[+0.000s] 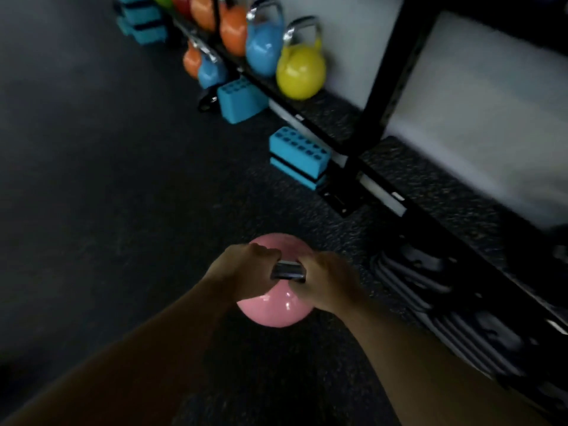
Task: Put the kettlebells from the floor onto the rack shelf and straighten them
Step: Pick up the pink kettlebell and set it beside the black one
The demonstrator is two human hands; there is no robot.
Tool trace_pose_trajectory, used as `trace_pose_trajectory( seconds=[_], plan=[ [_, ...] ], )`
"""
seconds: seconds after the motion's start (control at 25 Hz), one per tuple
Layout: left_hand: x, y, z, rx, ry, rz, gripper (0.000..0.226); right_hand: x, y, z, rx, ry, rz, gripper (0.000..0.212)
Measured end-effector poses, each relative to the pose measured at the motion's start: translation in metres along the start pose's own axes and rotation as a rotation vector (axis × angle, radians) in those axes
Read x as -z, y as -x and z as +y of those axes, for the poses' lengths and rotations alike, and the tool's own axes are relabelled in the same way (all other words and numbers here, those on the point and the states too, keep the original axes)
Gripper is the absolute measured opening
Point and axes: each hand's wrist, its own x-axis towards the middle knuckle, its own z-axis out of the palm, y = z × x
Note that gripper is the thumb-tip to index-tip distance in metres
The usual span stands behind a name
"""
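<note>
Hands: left hand [242,265] and right hand [327,279] both clenched round glossy pink kettlebell's [276,309] steel handle [288,271].
Done: yellow kettlebell [300,70] and others shelved ahead.
Left: pink one unshelved; straightening.

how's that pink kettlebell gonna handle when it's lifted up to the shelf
Probably heavy for its size: both the left hand and right hand grip the pink kettlebell by its metal handle. Its glossy, rounded body looks rigid and could swing below the grip. Set down tilted, it might rock.
</note>
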Motion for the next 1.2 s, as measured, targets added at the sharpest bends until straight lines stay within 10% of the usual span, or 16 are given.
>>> trace_pose_trajectory(
  seconds=[0.68, 1.2],
  plan=[
    [0.081, -0.386, 0.233, -0.69, -0.156, 0.356, 0.039, 0.197, -0.04, 0.306, -0.564, 0.304, 0.454, 0.057],
    [0.08, -0.494, 0.277, -0.81, -0.146, 0.327, 0.04, 0.209, -0.08, 0.391, -0.759, 0.331, 0.439, 0.033]
  ],
)
